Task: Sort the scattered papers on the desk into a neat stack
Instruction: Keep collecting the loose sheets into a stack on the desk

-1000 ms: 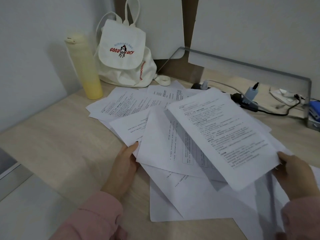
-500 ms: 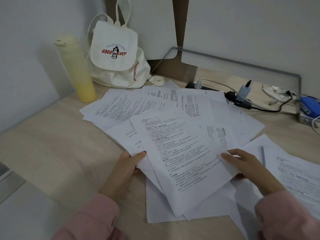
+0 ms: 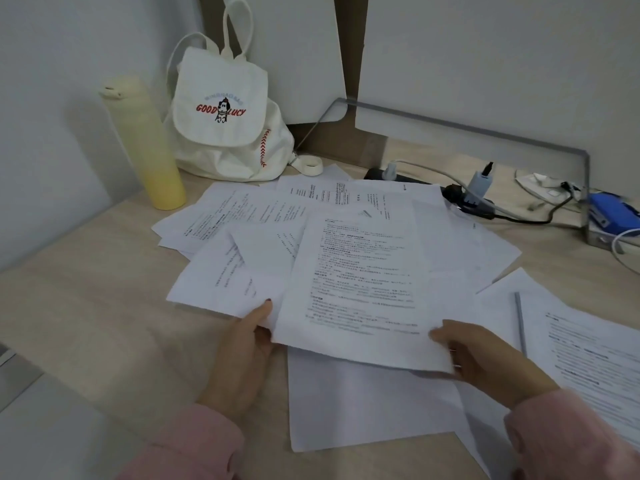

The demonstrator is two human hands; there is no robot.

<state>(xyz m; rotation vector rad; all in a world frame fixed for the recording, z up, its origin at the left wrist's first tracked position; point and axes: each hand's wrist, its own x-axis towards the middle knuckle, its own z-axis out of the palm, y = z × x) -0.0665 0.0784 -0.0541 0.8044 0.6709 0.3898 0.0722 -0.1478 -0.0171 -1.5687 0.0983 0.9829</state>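
A printed sheet lay atop the papers scattered across the desk, its lower right corner pinched between thumb and fingers of the right hand. The left hand gripped the papers' near left edge, thumb on top, fingers hidden beneath. A pen lay on papers at right; a bottle and bag stood behind
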